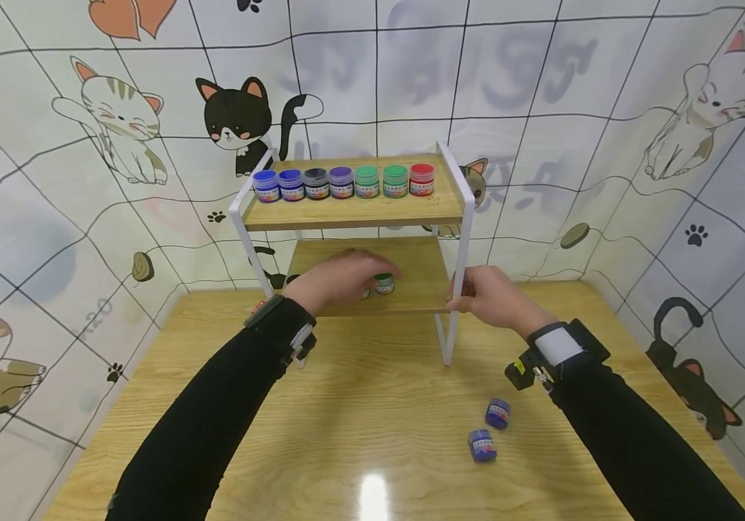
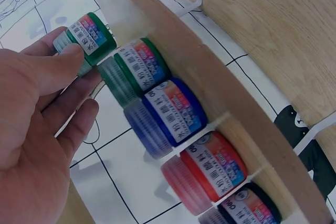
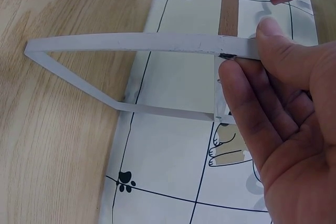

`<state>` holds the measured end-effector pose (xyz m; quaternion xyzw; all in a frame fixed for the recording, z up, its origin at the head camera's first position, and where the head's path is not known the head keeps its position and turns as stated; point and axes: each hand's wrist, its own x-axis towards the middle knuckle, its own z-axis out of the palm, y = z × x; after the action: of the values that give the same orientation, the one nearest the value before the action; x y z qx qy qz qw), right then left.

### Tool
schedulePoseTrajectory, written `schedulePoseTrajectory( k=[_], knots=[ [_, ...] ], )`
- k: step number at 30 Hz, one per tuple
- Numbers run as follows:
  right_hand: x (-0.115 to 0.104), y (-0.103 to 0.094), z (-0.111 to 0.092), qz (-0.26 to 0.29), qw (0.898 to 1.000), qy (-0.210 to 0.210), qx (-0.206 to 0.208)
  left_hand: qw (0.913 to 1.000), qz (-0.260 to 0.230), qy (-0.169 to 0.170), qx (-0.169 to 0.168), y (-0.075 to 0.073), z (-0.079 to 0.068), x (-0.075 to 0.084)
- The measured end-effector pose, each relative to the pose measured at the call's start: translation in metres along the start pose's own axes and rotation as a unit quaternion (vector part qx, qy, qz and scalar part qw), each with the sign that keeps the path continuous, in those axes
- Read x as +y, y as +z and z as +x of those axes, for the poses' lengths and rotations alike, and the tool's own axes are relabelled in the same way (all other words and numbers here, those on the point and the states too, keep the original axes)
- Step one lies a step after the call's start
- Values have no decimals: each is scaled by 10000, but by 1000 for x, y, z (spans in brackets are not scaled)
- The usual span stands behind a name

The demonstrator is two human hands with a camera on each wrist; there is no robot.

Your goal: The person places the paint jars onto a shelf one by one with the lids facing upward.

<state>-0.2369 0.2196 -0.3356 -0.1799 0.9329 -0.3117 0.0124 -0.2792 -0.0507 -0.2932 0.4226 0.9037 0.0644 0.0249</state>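
My left hand [image 1: 347, 276] reaches over the lower board of a small two-tier shelf. In the left wrist view it pinches a green paint jar [image 2: 86, 40] between thumb and fingers, at the near edge of that board. Beside it stand another green jar [image 2: 137, 69], a blue jar [image 2: 170, 114], a red jar [image 2: 210, 169] and a dark jar [image 2: 249, 205]. My right hand [image 1: 491, 295] grips the white metal leg [image 3: 152, 42] of the shelf, thumb on one side and fingers on the other. The left forearm and hand hide part of the lower row in the head view.
The upper board [image 1: 359, 212] carries a row of several jars, from blue at left to a red jar [image 1: 421, 180] at right. Two blue-purple jars [image 1: 497, 413] lie on the wooden table [image 1: 320, 434] at front right. A cat-print cloth [image 1: 541, 145] hangs behind.
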Motion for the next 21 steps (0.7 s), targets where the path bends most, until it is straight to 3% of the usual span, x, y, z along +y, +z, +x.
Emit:
schedulePoseTrajectory(
  k=[21],
  knots=[
    [0,0,-1,13,10000,-1,-42,9998,96,-141,-64,12,3,-4]
  ],
)
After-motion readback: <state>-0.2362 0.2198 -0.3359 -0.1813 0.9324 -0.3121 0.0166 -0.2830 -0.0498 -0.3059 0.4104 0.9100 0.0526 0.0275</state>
